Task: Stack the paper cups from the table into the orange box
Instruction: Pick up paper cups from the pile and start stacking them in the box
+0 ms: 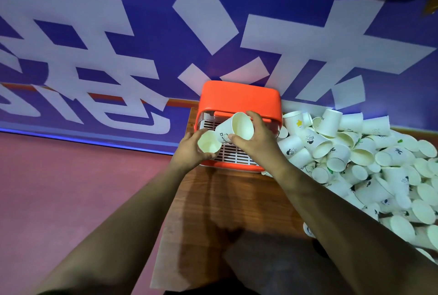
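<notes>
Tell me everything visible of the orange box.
The orange box looks like plastic with rounded corners. Its lid seems raised at the back, showing a white slatted insert. It sits at the far end of the wooden table, by the blue wall. The cup pile crowds its right side; the left hand and right hand each hold a cup above it.

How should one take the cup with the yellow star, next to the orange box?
Pinch the rim from above, probably: the yellow-star cup seems to stand mouth up, with the orange box close beside it and other cups crowding its far side, so its wall is blocked.
</notes>
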